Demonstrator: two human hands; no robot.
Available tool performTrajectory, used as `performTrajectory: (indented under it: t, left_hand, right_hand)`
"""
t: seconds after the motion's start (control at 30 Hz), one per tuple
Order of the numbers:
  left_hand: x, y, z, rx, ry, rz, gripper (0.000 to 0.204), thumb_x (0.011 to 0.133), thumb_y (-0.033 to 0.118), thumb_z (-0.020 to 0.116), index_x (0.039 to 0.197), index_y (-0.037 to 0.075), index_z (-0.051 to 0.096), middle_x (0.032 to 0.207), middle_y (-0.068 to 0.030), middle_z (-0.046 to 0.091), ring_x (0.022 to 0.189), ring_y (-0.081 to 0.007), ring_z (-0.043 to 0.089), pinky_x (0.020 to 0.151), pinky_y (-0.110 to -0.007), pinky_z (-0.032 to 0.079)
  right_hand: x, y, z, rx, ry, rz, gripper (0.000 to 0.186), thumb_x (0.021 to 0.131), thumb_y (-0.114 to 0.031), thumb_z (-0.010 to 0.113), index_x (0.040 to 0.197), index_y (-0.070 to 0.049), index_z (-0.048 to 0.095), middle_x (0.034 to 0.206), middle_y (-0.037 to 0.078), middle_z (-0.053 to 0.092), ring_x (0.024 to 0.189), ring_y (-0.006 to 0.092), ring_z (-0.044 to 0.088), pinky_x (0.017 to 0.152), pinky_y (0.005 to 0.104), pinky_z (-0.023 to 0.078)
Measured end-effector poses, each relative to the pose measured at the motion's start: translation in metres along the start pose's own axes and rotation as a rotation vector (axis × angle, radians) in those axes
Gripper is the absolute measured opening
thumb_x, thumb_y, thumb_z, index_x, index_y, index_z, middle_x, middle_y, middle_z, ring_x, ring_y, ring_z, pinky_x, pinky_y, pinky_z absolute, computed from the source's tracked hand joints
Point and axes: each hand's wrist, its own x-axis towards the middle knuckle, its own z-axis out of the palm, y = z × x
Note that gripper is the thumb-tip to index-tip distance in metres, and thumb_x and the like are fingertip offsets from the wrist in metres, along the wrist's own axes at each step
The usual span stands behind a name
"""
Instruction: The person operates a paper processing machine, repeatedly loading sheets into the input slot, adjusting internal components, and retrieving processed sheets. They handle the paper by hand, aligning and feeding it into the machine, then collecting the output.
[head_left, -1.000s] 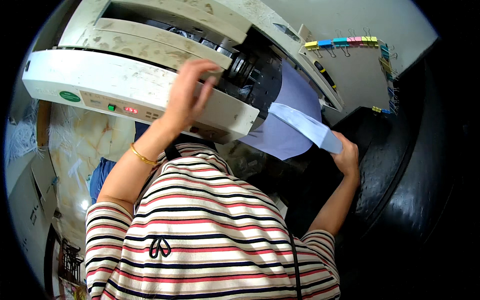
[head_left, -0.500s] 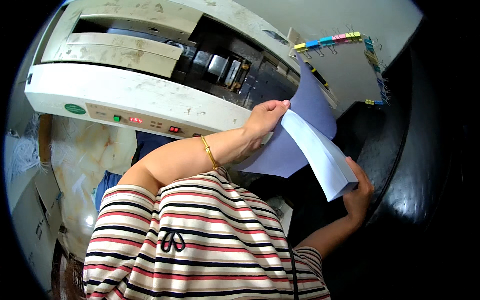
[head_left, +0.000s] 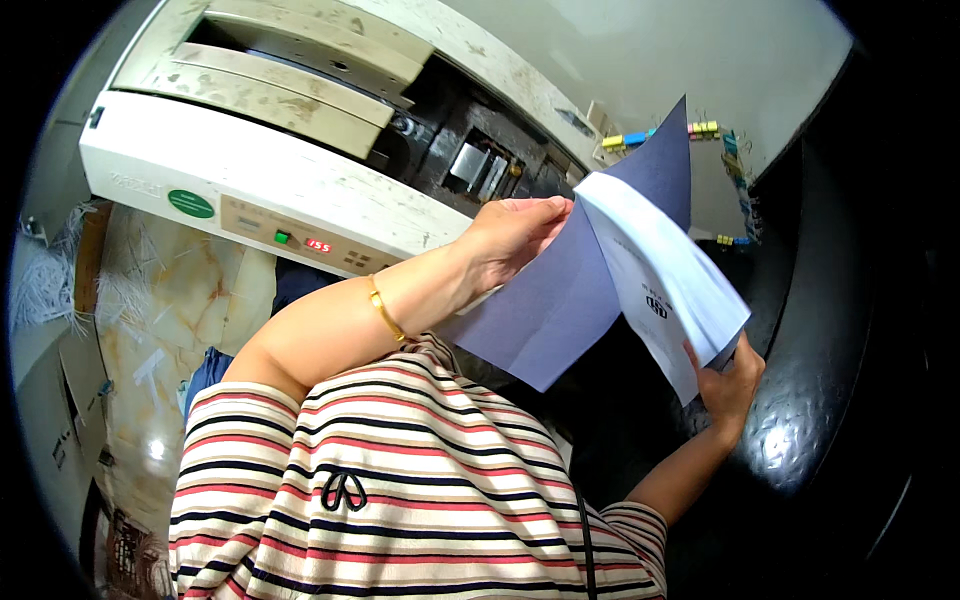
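Note:
My left hand (head_left: 515, 235) is closed on the left part of a bluish-purple cover sheet (head_left: 545, 320), which stands up in a curve behind a stack of white printed pages (head_left: 680, 280). My right hand (head_left: 730, 380) grips the lower right end of that stack, whose pages curve apart a little at the near edge. Both hands are in front of a beige binding machine (head_left: 280, 75), its dark inner mechanism (head_left: 475, 160) exposed. Its white front bears a control panel (head_left: 300, 240) with a red lit display and a green switch.
A board edged with colourful binder clips (head_left: 705, 170) stands at the back right, against a pale surface. A glossy black surface (head_left: 810, 380) lies to the right. Paper shreds (head_left: 50, 270), grey cabinet panels (head_left: 60, 420) and a marbled floor (head_left: 165, 300) are at left.
My left hand has moved from over the machine to the blue sheet. My right hand has moved down and right with the pages; the sheet now stands raised behind them and printed text shows.

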Motion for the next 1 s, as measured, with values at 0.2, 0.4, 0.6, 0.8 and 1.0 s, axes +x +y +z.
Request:
performTrajectory:
  t: [0.2, 0.4, 0.6, 0.8, 1.0]
  left_hand:
    - [-0.060, 0.077, -0.072, 0.260, -0.025, 0.294, 0.025, 0.095, 0.023, 0.062, 0.104, 0.001, 0.068, 0.092, -0.0041, 0.070, 0.077, -0.0109, 0.065, 0.072, -0.024, 0.054]
    - [-0.090, 0.104, -0.140, 0.317, 0.016, 0.582, 0.029, 0.097, 0.022, 0.060, 0.112, -0.002, 0.066, 0.099, -0.0081, 0.070, 0.089, -0.0115, 0.065, 0.081, -0.027, 0.052]
    - [-0.139, 0.105, -0.125, 0.199, -0.205, 0.744, 0.043, 0.097, 0.030, 0.056, 0.127, -0.002, 0.057, 0.125, -0.0140, 0.062, 0.114, -0.0226, 0.060, 0.102, -0.037, 0.048]
    - [-0.176, 0.142, -0.116, 0.214, -0.220, 0.895, 0.041, 0.093, 0.026, 0.064, 0.127, 0.003, 0.059, 0.125, -0.0114, 0.062, 0.116, -0.0190, 0.058, 0.100, -0.033, 0.048]
    - [-0.184, 0.151, -0.124, 0.181, -0.157, 0.945, 0.026, 0.089, 0.016, 0.069, 0.112, 0.004, 0.066, 0.118, -0.0094, 0.065, 0.106, -0.0162, 0.061, 0.096, -0.032, 0.049]
  right_hand:
    - [0.055, -0.039, -0.001, 0.467, 0.097, 0.161, 0.044, 0.074, -0.018, 0.078, 0.104, 0.010, 0.063, 0.094, 0.020, 0.068, 0.085, 0.0258, 0.065, 0.082, 0.0361, 0.050]
    - [0.122, -0.063, 0.035, 1.269, 0.124, 0.347, 0.053, 0.086, -0.016, 0.069, 0.128, 0.009, 0.049, 0.121, 0.020, 0.059, 0.107, 0.0288, 0.059, 0.095, 0.0376, 0.047]
    - [0.128, -0.094, 0.059, 1.793, -0.078, 0.450, 0.046, 0.095, -0.020, 0.057, 0.133, 0.004, 0.047, 0.125, 0.016, 0.059, 0.113, 0.0298, 0.057, 0.096, 0.0402, 0.047]
    - [0.134, -0.187, 0.063, 1.439, 0.063, 0.129, 0.053, 0.094, -0.033, 0.056, 0.136, -0.002, 0.048, 0.125, 0.014, 0.059, 0.112, 0.0287, 0.058, 0.095, 0.0420, 0.048]
    - [0.129, -0.218, 0.066, 1.425, 0.031, 0.100, 0.052, 0.094, -0.033, 0.056, 0.135, -0.001, 0.048, 0.124, 0.014, 0.059, 0.111, 0.0278, 0.058, 0.093, 0.0412, 0.049]
